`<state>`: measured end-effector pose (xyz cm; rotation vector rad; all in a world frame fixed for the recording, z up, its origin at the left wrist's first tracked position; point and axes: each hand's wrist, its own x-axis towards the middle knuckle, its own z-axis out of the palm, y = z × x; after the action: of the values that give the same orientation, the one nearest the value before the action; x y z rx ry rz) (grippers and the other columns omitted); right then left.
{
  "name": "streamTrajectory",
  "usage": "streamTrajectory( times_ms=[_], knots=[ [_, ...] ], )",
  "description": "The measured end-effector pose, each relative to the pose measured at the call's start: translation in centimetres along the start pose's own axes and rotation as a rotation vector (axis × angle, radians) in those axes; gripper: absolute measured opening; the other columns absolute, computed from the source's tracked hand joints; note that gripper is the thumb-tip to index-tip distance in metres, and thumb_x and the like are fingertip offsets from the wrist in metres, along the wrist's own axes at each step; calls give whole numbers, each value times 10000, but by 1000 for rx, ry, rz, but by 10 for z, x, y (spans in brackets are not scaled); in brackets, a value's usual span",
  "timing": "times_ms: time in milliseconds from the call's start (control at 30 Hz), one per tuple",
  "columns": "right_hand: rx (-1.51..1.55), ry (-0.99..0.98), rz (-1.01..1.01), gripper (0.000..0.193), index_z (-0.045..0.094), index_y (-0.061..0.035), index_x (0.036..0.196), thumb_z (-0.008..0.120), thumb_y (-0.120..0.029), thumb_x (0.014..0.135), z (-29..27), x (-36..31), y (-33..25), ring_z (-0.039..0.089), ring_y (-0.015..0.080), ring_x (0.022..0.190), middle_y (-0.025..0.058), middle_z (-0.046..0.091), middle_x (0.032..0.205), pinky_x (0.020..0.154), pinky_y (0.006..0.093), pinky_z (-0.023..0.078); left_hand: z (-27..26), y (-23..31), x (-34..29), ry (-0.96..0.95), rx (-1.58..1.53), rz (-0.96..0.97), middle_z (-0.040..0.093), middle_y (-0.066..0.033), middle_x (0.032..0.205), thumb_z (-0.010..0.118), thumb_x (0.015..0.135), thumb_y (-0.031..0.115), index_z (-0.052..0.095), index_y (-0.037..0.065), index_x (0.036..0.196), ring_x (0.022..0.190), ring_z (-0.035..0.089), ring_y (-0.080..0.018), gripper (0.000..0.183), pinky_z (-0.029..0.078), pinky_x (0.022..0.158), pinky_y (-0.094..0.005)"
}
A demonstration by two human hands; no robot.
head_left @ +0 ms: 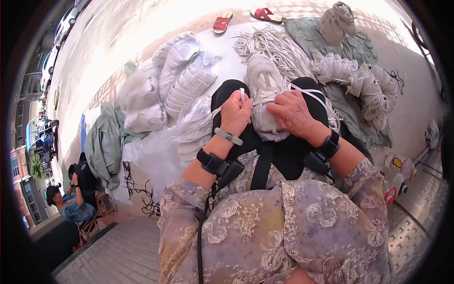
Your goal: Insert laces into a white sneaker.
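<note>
A pale grey-white sneaker lies across my lap between my knees, toe away from me, its laces partly threaded. My left hand is at the shoe's left side, fingers closed on a white shoelace that loops up between them. My right hand is curled over the right edge of the lacing, fingertips pressed to the sneaker. Whether a bit of lace is also pinched there is hidden. A loose white lace end trails from the shoe over my right knee.
Beyond the sneaker lies a heap of white shoelaces. Plastic-wrapped stacks of white shoe parts are at left, bundled greyish shoes on green cloth at right. Red slippers lie at the back. Another person sits far left.
</note>
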<state>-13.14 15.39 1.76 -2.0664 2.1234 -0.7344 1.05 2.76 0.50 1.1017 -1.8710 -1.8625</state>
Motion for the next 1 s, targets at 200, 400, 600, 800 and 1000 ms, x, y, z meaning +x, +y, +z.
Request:
streamTrajectory(
  times_ms=[200,400,600,800,1000],
  knots=[
    [-34,-6,98,229,569,-128,978,529,-133,753,14,7,11,567,217,745,45,570,757,682,369,358,4,-22,16,86,213,177,527,-3,569,547,826,83,488,60,788,446,480,-52,74,400,390,-192],
    [21,35,123,260,563,-126,1002,546,-113,743,19,8,15,579,225,752,53,592,774,676,371,365,10,-27,32,185,275,130,578,-154,634,548,779,129,514,5,766,594,571,-322,129,444,576,-395],
    [27,53,127,261,559,-121,1007,550,-115,746,21,6,15,576,224,758,49,591,776,688,367,366,11,-30,34,175,289,150,581,-157,648,549,774,125,512,2,778,612,579,-320,128,448,589,-396],
    [48,48,142,259,565,-121,1014,555,-128,755,23,4,16,574,221,764,48,596,787,698,366,367,12,-31,32,174,320,238,539,-31,544,535,795,81,497,45,764,428,501,-88,61,416,411,-238],
    [58,62,148,262,571,-122,1021,553,-131,759,24,3,17,573,226,767,53,599,798,700,366,367,15,-20,29,197,481,319,550,-65,579,568,746,101,505,26,762,522,555,-139,99,447,502,-301]
  ],
)
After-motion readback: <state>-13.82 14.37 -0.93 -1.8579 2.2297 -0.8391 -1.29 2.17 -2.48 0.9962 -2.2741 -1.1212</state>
